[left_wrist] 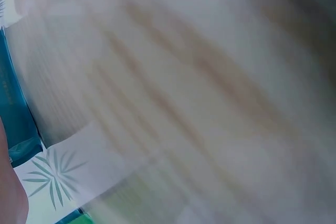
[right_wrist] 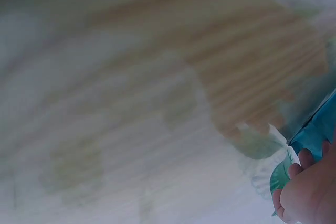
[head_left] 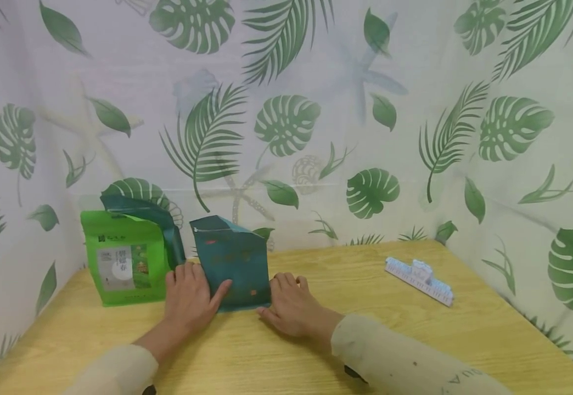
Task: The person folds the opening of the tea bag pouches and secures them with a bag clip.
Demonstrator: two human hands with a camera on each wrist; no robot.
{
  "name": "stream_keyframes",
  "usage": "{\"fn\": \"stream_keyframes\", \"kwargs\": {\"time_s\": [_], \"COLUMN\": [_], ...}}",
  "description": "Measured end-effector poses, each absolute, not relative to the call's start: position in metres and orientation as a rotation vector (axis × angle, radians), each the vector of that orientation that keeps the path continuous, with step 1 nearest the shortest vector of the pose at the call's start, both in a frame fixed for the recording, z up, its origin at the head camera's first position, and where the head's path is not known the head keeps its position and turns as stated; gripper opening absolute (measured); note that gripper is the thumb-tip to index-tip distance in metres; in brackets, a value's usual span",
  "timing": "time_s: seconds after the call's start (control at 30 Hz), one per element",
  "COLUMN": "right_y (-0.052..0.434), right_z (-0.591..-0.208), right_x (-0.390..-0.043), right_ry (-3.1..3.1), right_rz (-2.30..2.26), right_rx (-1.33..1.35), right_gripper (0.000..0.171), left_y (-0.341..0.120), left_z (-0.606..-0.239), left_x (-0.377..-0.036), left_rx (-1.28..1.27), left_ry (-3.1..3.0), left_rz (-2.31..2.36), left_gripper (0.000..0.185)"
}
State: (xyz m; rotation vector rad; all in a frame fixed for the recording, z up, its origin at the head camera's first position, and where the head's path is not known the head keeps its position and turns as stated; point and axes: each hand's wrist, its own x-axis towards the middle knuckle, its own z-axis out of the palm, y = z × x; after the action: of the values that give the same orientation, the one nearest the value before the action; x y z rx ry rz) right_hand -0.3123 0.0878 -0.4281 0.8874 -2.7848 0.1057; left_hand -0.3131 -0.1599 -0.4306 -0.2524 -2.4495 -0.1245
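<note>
Pale sleeves point(head_left: 405, 354) are reaching forward over a wood-grain table point(head_left: 291, 365). The right hand point(head_left: 293, 307) is holding the right side of a teal pouch point(head_left: 237, 260), its thumb lying by the bottom corner; the left hand point(head_left: 190, 299) is gripping the left side, thumb crossing the front. The pouch is standing upright between them, its top edge slanting. Just left, a green pouch point(head_left: 125, 263) is standing. A pale blue-and-white clip point(head_left: 419, 278) is lying well to the right. Behind the green pouch, a dark teal item point(head_left: 140, 207) is bending over, partly hidden. Farthest back, a leaf-print backdrop point(head_left: 336, 131) is hanging.
</note>
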Motion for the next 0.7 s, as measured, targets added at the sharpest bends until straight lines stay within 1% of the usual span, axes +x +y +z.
{"fn": "stream_keyframes", "kwargs": {"time_s": [0.47,0.7], "right_y": [0.103,0.112], "right_z": [-0.427,-0.428], "right_x": [-0.315,-0.314], "right_ry": [-2.763,-2.745], "right_rz": [0.106,0.086], "right_rx": [0.875,0.861], "right_gripper": [0.062,0.060], "left_y": [-0.144,-0.134], "left_z": [-0.428,-0.428], "left_x": [-0.317,-0.317], "left_rx": [-0.256,-0.267], "left_ry": [-2.472,-2.464], "left_rz": [-0.118,-0.122], "left_gripper": [0.079,0.078]}}
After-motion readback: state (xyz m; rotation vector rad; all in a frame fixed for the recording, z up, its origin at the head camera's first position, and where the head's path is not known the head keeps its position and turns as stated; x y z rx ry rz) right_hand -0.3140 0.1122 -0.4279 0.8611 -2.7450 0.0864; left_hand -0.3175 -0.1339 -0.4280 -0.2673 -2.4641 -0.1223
